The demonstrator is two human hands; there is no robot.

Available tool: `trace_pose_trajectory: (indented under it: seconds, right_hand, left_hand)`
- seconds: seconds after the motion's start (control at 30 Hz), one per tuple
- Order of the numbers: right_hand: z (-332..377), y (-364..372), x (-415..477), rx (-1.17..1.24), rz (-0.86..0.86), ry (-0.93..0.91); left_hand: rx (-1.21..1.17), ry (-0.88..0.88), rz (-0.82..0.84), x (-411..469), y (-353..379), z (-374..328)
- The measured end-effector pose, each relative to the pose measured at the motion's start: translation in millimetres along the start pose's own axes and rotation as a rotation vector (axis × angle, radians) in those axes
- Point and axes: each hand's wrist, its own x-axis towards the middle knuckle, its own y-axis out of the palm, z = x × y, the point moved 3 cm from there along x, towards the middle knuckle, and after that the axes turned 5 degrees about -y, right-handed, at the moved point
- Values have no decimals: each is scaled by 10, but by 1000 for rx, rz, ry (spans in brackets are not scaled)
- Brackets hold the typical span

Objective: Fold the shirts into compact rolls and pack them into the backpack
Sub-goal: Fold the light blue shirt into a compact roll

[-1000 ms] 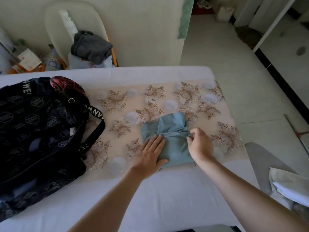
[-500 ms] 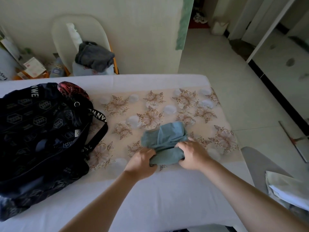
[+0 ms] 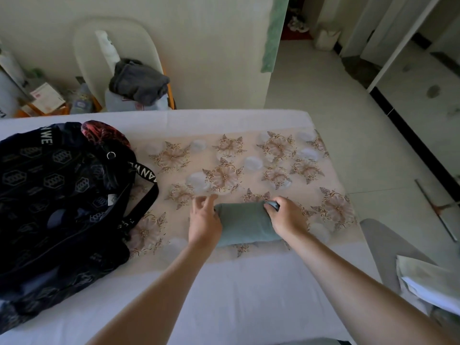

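The shirt (image 3: pixel 245 224) is seen as a compact blue-grey roll with a smooth top. It is laid on the flowered cloth (image 3: pixel 276 155) covering the white table (image 3: pixel 224 295), apart from the dark backpack (image 3: pixel 62 195) at the left. Its right end is grasped by the right hand (image 3: pixel 286 217), with fingers curled over the far corner. The left hand (image 3: pixel 204 221) is set against the left end, fingers loosely spread, with nothing grasped.

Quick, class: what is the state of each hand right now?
Left hand: open, beside the rolled grey-blue shirt.
Right hand: gripping the shirt's right end.
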Motion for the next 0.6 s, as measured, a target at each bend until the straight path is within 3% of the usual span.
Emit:
trace_pose_trajectory:
  seconds: [0.07, 0.13, 0.2, 0.27, 0.33, 0.43, 0.6]
  right_hand:
    - [45, 37, 34, -96, -36, -62]
    - [98, 66, 67, -311, -177, -309]
    - [146, 119, 60, -422, -262, -619]
    - [141, 194, 25, -417, -157, -848]
    - [54, 265, 11, -410, 68, -818]
    - [-85, 309, 36, -363, 307, -582]
    - [-53, 324, -16, -427, 320, -553]
  left_hand:
    - [176, 337, -110, 14, 42, -187]
    - [323, 540, 13, -2, 181, -327]
    - [484, 542, 185, 4, 340, -293]
    - [534, 502, 200, 24, 389, -154]
    - [557, 517, 157, -9, 367, -72]
    - [610, 574, 120, -39, 380, -12]
    - [607, 588, 194, -62, 339, 31]
